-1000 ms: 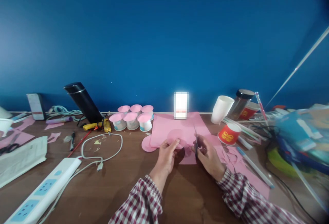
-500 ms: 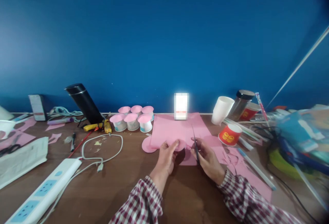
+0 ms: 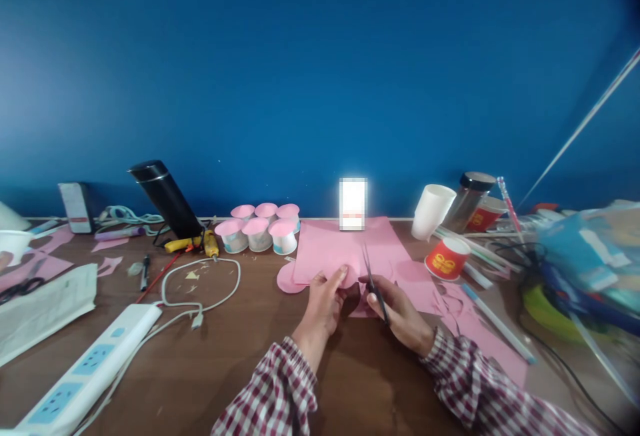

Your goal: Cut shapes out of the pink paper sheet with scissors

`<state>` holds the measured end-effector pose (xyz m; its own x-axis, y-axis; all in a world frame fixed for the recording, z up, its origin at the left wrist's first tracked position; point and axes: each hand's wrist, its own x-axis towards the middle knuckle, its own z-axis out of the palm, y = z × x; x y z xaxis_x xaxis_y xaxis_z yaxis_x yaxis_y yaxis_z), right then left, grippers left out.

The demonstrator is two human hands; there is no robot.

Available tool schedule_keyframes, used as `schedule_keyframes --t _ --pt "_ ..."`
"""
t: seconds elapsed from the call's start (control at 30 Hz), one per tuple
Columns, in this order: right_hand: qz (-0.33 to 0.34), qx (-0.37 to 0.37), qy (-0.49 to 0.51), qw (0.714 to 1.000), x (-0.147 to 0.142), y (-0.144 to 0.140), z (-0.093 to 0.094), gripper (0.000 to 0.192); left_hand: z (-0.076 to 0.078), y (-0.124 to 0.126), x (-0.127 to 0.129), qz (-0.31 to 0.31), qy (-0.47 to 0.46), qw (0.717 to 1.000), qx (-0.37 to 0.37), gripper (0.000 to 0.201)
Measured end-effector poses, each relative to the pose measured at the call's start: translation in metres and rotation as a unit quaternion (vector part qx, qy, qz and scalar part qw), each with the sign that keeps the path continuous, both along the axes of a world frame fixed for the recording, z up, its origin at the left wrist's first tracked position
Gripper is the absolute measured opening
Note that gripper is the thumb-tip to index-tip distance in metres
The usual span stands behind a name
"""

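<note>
A small pink paper piece (image 3: 350,275) sits low over the middle of the tabletop (image 3: 225,369), toward its near edge, pinched at its left rim by the left hand (image 3: 324,303), whose thumb and fingers press together on the sheet. Just to its right, the right hand (image 3: 397,309) is closed around the handles of a pair of dark scissors (image 3: 374,284); the blades point up and away, and their tips meet the paper's right edge. Whether the blades stand parted is too small to tell. Both wrists wear checked red-and-white sleeves (image 3: 280,396).

Behind the hands a larger pink sheet (image 3: 345,243) lies flat, reaching toward the far edge, with pink offcuts (image 3: 465,329) strewn to the right. Near the far edge to the left stands a cluster of pink-topped cups (image 3: 260,228), and beside it a yellow glue gun (image 3: 193,245). A red paper cup (image 3: 447,257) lies tilted on the right. A white power strip (image 3: 85,373) stretches along the near left corner.
</note>
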<state>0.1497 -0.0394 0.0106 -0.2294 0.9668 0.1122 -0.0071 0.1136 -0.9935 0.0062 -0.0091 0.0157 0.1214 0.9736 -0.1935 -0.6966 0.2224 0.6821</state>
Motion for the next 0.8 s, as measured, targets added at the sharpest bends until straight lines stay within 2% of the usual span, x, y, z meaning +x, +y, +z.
schedule_keyframes --t 0.3,0.8 --pt "0.016 -0.029 0.025 0.999 0.0024 0.0014 -0.0046 0.044 -0.0015 0.0014 -0.0007 0.025 0.024 0.999 -0.023 0.035" --pt "0.022 -0.035 -0.009 0.999 0.0067 0.0027 -0.0028 0.049 -0.005 0.0018 -0.0008 0.042 0.077 0.995 -0.046 0.041"
